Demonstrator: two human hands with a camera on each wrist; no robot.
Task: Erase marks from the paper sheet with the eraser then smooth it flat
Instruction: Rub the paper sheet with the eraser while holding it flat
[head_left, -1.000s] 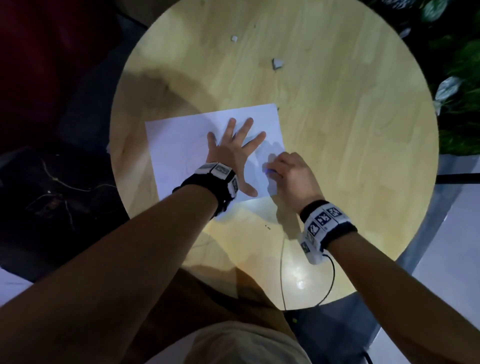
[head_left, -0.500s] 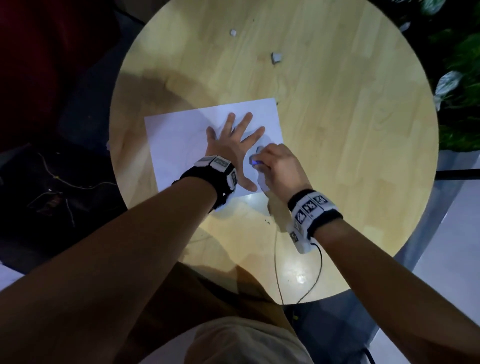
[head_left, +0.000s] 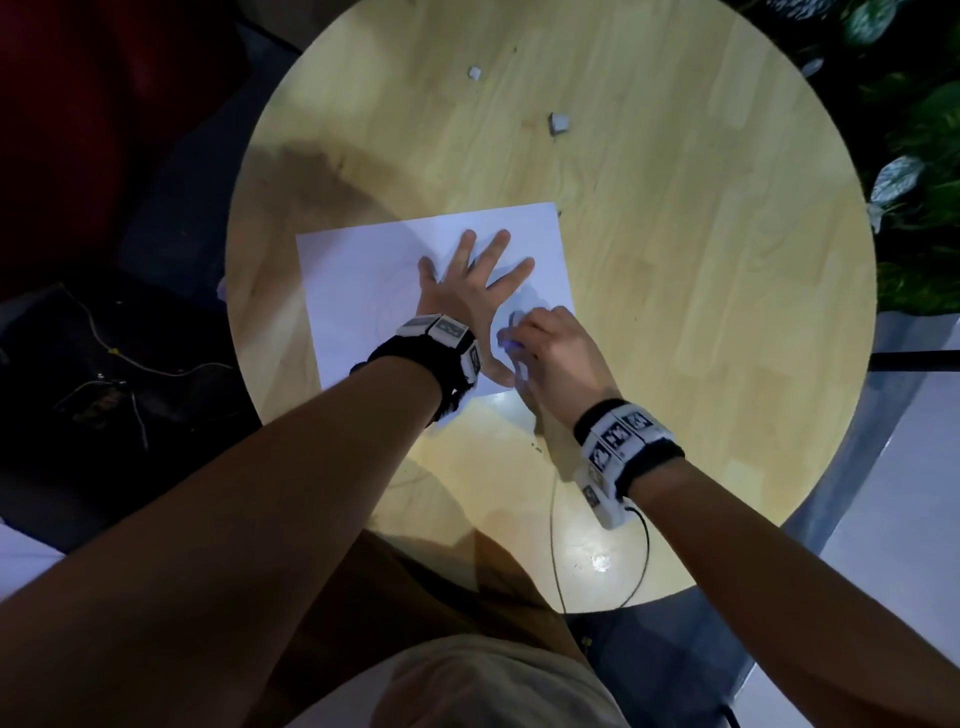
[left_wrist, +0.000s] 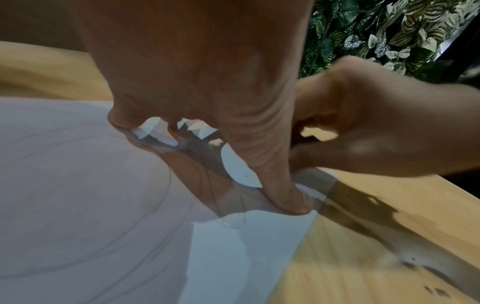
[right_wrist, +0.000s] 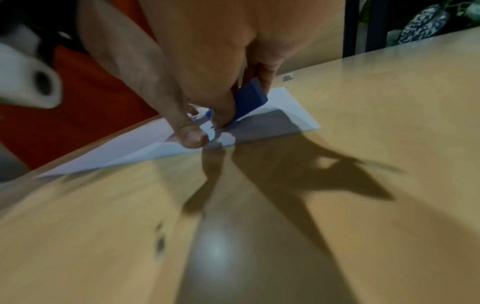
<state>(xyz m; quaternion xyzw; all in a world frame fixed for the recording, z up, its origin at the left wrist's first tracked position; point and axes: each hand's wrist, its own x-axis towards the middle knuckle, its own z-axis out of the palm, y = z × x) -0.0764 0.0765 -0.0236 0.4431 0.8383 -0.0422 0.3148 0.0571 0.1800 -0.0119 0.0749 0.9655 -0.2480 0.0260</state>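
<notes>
The right hand (head_left: 553, 353), pinching the blue eraser (right_wrist: 250, 100), has slid back toward the sheet's right edge after reaching in beside the left thumb half a second ago, so I judge it mid-rubbing stroke. The left hand (head_left: 467, 291) stays spread flat, pinning the paper sheet (head_left: 363, 291) on the round tabletop (head_left: 701, 312). Faint pencil curves remain; smoothing is not yet begun.

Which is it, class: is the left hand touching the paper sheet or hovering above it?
Touching. In the head view the left hand lies spread flat on the paper sheet; the left wrist view shows its thumb pressed onto it.
</notes>
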